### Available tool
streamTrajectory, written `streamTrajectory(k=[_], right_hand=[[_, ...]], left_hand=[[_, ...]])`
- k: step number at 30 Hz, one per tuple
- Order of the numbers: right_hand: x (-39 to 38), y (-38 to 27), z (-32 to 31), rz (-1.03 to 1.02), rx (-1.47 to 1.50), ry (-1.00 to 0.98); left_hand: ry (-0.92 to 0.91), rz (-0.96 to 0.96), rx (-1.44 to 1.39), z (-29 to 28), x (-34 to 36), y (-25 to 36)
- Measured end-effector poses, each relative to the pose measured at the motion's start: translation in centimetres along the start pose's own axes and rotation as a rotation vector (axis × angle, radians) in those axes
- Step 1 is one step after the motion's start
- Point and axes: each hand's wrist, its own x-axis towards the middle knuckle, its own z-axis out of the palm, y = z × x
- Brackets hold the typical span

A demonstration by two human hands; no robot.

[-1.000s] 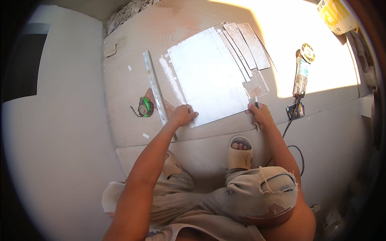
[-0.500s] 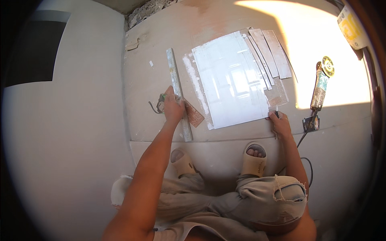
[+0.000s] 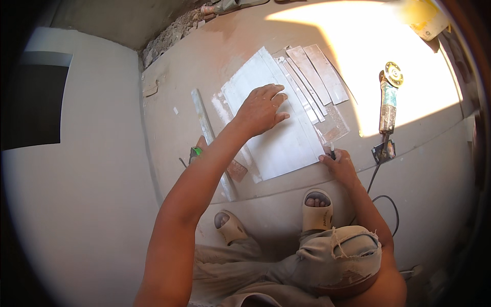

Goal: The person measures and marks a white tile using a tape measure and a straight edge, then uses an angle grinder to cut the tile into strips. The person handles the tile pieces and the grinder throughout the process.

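My left hand (image 3: 266,107) reaches over the large white tile (image 3: 276,151) with its fingers apart and nothing held; whether it touches the surface I cannot tell. My right hand (image 3: 337,166) grips a dark marker with a light tip (image 3: 332,152) at the tile's lower right corner, thumb at the edge. Narrow cut tile strips (image 3: 322,66) lie along its right side. Left of it lie a long metal straightedge (image 3: 203,112), a reddish scrap piece (image 3: 236,170) and a green-black tape measure (image 3: 196,153), partly hidden by my left forearm.
An angle grinder (image 3: 388,97) with its cord lies right, in sunlight, on a small dark box (image 3: 379,151). A white-yellow bucket (image 3: 427,25) stands top right, rubble (image 3: 163,41) along the back edge. A pale wall (image 3: 92,174) is left; my sandalled feet (image 3: 317,215) are below the tile.
My left hand went from the tile's lower left corner to the straightedge, then up and right over the tile. My right hand stays at the right corner with the marker.
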Motion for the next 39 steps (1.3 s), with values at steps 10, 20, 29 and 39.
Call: streamTrajectory(k=[10, 20, 29, 39], right_hand=[[-4.4, -7.1, 1.8, -0.346, 0.071, -0.015], [-4.5, -12.8, -5.0, -0.806, 0.056, 0.197], [-3.0, -9.6, -10.0, -0.204, 0.128, 0.586], [-2.0, -2.0, -6.0, 0.098, 0.134, 0.323]], left_hand=[[-0.607, 0.238, 0.13, -4.8, 5.2, -0.2], [-0.264, 0.019, -0.238, -10.7, -2.1, -1.3], [0.375, -0.798, -1.03, -5.6, -9.7, -7.3], [0.752, -1.275, -1.281, 10.2, -9.4, -11.9]])
